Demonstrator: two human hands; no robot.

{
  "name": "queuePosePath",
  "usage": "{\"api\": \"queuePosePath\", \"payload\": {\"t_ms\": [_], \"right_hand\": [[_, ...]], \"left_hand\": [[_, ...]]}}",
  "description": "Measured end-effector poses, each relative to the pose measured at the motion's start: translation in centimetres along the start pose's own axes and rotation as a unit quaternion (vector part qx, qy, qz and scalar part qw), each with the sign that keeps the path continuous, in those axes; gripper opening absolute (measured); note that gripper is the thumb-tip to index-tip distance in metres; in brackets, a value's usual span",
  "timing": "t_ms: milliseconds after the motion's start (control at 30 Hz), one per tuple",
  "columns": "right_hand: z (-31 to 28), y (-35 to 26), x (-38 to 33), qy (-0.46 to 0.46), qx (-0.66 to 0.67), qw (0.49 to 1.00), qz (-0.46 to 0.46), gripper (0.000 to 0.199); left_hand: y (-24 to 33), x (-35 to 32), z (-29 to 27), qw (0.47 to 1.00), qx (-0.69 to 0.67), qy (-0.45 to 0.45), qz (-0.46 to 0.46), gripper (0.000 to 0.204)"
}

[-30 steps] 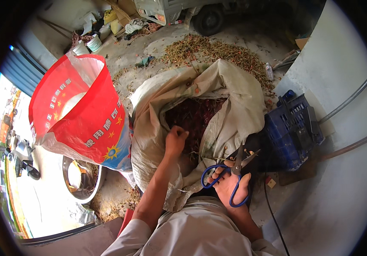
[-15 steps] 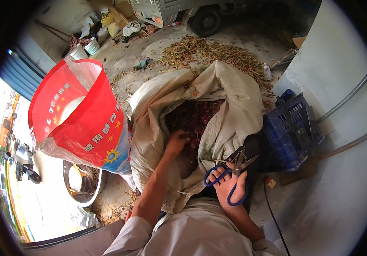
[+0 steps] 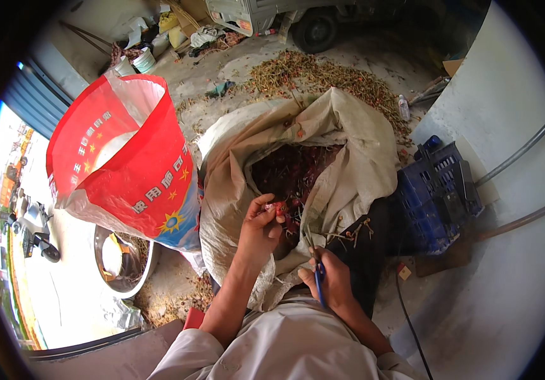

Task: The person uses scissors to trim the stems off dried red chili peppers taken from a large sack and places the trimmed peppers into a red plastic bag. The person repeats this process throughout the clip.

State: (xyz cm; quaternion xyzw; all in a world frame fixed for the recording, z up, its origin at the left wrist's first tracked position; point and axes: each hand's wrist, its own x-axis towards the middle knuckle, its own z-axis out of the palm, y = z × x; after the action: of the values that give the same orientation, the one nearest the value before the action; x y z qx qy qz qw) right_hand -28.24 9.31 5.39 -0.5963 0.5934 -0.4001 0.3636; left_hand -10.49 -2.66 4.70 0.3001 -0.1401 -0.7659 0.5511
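A large whitish woven sack stands open in front of me, its rim rolled outward. Inside lie dark red dried plant pieces, too blurred to name. Over the sack's near side my left hand is closed, pinching a small pinkish-red plant piece between thumb and fingers. To its right, at the near edge of the sack, my right hand grips blue-handled scissors with the blades pointing up and away from me. Cut stems lie on dark cloth just beyond that hand.
A tall red printed bag stands at left, a round white-rimmed tub below it. A blue plastic crate sits at right by the wall. Farther off are a heap of stems, a bottle and a parked vehicle.
My left hand has come up out of the sack with a red piece. The right hand has turned over and closed round the scissors, whose blades have swung to point forward.
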Motion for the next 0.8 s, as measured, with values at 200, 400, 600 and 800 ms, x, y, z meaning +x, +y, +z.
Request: {"api": "queuePosePath", "payload": {"t_ms": [200,400,600,800], "right_hand": [[-0.5,-1.3,0.9,0.057,-0.222,0.968,-0.107,0.062],[-1.2,-2.1,1.0,0.053,-0.270,0.956,-0.106,0.060],[-1.4,-1.7,0.6,0.043,-0.285,0.949,-0.123,0.057],[-1.5,-1.4,0.5,0.045,-0.310,0.940,-0.133,0.059]], "left_hand": [[-1.1,-1.8,1.0,0.996,-0.067,-0.003,-0.063,0.018],[-1.8,-3.1,0.5,0.993,-0.017,-0.104,-0.048,0.016],[-1.3,-3.5,0.1,0.993,0.035,-0.111,-0.025,0.023],[-1.4,-3.6,-0.3,0.994,0.050,-0.098,-0.020,0.020]]}}
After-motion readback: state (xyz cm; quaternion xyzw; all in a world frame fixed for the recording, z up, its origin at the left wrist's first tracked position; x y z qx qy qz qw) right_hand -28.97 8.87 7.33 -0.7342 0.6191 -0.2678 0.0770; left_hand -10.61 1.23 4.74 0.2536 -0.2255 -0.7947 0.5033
